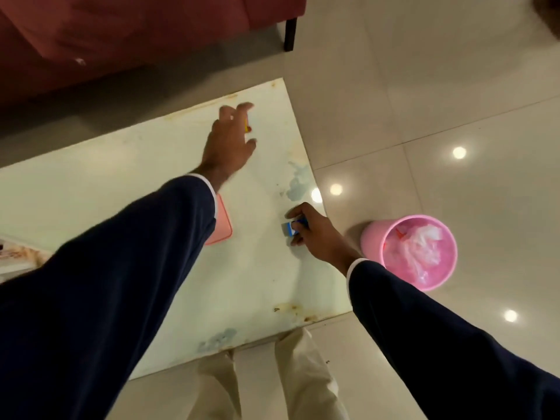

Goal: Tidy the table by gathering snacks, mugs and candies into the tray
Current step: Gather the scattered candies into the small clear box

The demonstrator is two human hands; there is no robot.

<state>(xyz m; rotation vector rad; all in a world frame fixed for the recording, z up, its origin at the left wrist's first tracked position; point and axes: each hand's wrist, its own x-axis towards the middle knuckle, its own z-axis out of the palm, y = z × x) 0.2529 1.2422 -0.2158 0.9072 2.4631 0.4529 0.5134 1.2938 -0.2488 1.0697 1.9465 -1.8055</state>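
A pink tray [222, 225] lies flat on the table [121, 183], partly hidden under the left sleeve [121, 283], only its rounded near-right corner showing. Further right, toward the table's far right corner, the left hand [227, 144] reaches out with fingers spread wide over a small yellow-and-red candy [247, 125]; it is blurred, and whether the fingertips touch it cannot be told. What shows of the candy suggests its long axis runs roughly toward the far edge, though the hand hides most of it. To take it cleanly, the thumb and forefinger should probably close across the short sides. Near the table's right edge, the right hand [315, 231] is curled round a small blue-and-white packet [292, 228], pinched between thumb and fingers, its visible end pointing left toward the tray. Beyond the edge, on the floor, stands a pink bin [418, 253].
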